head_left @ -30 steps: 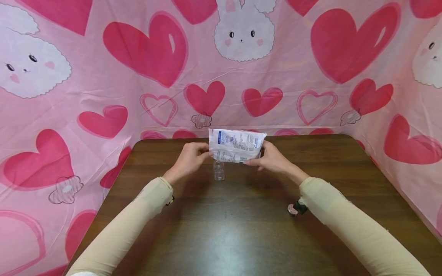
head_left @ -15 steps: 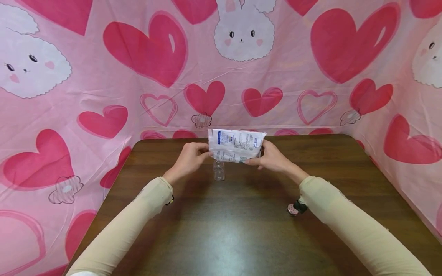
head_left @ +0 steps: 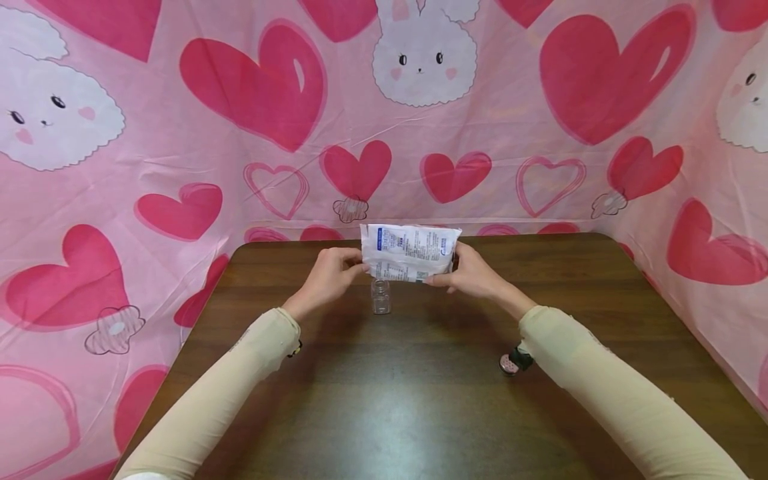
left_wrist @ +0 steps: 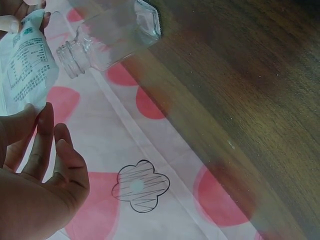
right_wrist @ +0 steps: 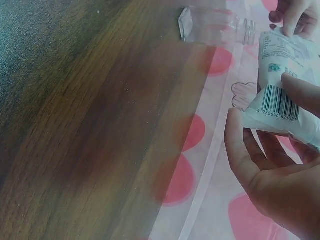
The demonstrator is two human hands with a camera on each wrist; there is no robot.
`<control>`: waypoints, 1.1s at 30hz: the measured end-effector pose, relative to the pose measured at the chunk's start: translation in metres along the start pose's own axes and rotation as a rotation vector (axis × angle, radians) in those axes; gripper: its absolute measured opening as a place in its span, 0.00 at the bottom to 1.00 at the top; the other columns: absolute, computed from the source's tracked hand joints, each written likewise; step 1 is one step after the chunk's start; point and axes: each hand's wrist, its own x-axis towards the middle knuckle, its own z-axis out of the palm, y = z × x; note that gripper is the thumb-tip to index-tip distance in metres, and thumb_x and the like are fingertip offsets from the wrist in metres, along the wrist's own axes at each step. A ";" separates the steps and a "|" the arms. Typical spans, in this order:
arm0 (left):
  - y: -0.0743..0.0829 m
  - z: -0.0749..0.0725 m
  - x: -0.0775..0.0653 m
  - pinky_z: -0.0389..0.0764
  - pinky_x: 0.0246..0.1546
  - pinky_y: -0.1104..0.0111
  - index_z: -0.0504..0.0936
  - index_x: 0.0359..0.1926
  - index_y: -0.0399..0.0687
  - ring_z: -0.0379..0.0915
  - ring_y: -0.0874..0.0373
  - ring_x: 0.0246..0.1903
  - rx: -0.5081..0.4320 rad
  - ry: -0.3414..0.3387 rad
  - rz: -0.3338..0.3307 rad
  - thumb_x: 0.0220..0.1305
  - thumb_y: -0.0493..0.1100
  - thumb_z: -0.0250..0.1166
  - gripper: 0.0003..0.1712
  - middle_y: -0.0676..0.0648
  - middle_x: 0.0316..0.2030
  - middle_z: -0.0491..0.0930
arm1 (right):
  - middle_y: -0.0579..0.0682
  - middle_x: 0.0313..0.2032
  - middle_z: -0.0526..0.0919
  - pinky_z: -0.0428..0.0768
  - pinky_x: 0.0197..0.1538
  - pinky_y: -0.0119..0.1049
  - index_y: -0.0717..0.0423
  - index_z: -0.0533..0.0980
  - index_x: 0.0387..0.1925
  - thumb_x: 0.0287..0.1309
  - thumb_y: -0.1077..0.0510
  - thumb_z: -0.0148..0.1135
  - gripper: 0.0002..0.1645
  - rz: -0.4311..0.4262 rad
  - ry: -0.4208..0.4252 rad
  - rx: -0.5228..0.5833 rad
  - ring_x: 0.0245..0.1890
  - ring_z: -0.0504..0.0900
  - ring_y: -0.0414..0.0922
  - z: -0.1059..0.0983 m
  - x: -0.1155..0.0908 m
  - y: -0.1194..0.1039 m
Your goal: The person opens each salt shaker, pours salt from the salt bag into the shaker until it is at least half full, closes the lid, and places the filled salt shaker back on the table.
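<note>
Both hands hold a white printed packet (head_left: 411,253) up over the far part of the table. My left hand (head_left: 335,273) pinches its left end between thumb and fingers. At the other end, my right hand (head_left: 477,275) grips it, thumb on the near face and fingers behind. A barcode shows on the packet (right_wrist: 280,100) in the right wrist view. Just below the packet in the head view stands a clear, square-sided bottle (head_left: 381,299). Its threaded neck is uncapped, as the left wrist view of the bottle (left_wrist: 107,42) shows; in the head view the packet hides its top.
A small round pink dotted thing (head_left: 508,364) lies by the right wrist, beside a black wrist strap (head_left: 522,360). Behind the dark wooden table (head_left: 384,400) hangs a pink cloth (head_left: 414,127) printed with hearts and rabbits, which also encloses both sides.
The packet has shifted very slightly left and its face has tilted a touch. Both hands keep the same hold, and the bottle has not moved.
</note>
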 end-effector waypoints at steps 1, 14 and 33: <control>0.000 0.000 0.000 0.73 0.25 0.64 0.92 0.44 0.42 0.71 0.56 0.24 -0.002 0.001 0.003 0.67 0.33 0.73 0.05 0.46 0.37 0.89 | 0.58 0.44 0.86 0.85 0.34 0.60 0.61 0.74 0.59 0.54 0.62 0.81 0.33 -0.002 0.001 -0.002 0.35 0.84 0.51 0.000 0.000 0.000; -0.001 -0.001 -0.001 0.72 0.25 0.65 0.92 0.44 0.43 0.71 0.55 0.25 -0.008 -0.001 -0.006 0.68 0.34 0.73 0.05 0.48 0.38 0.89 | 0.57 0.45 0.86 0.85 0.34 0.56 0.60 0.74 0.59 0.55 0.61 0.80 0.33 -0.010 0.010 -0.029 0.33 0.83 0.49 0.001 -0.001 -0.001; -0.001 -0.002 -0.003 0.72 0.24 0.65 0.92 0.44 0.42 0.69 0.57 0.23 -0.006 -0.005 -0.007 0.67 0.35 0.73 0.06 0.48 0.37 0.88 | 0.57 0.51 0.86 0.82 0.47 0.42 0.62 0.73 0.60 0.53 0.64 0.81 0.35 -0.044 0.019 -0.026 0.45 0.84 0.50 0.000 0.001 -0.003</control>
